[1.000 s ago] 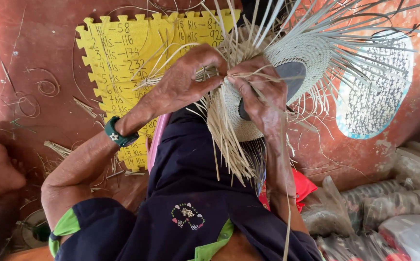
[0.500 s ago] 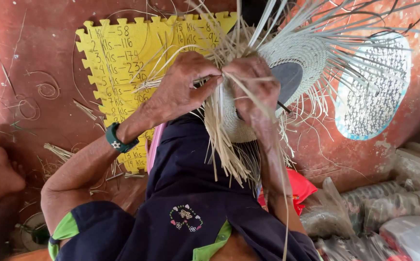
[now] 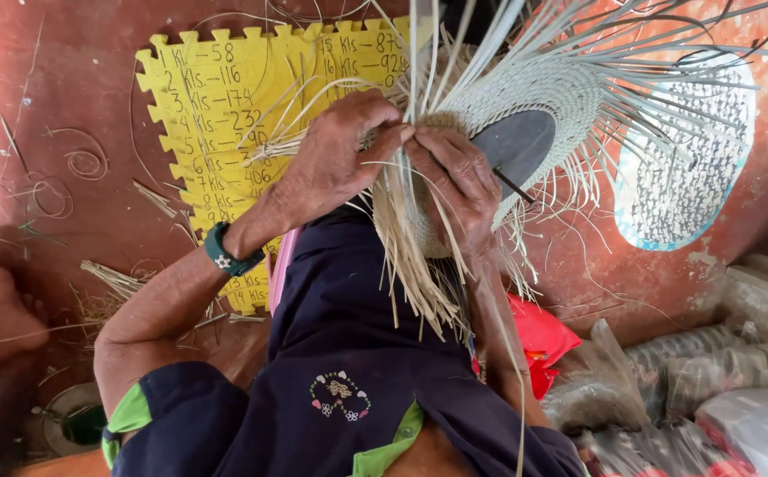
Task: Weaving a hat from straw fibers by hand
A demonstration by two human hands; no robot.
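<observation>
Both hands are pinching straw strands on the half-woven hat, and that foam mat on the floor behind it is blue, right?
Not quite: the foam mat is yellow, not blue, as the head view shows. Both the left hand and the right hand do pinch strands on the half-woven hat.

A half-woven straw hat [image 3: 507, 132] rests on the lap, above the dark skirt, tilted with its pale round weave facing up around a grey form. Loose flat strands fan outward from its rim, and a thick fringe of dry straw [image 3: 419, 274] hangs down from its near edge.
</observation>
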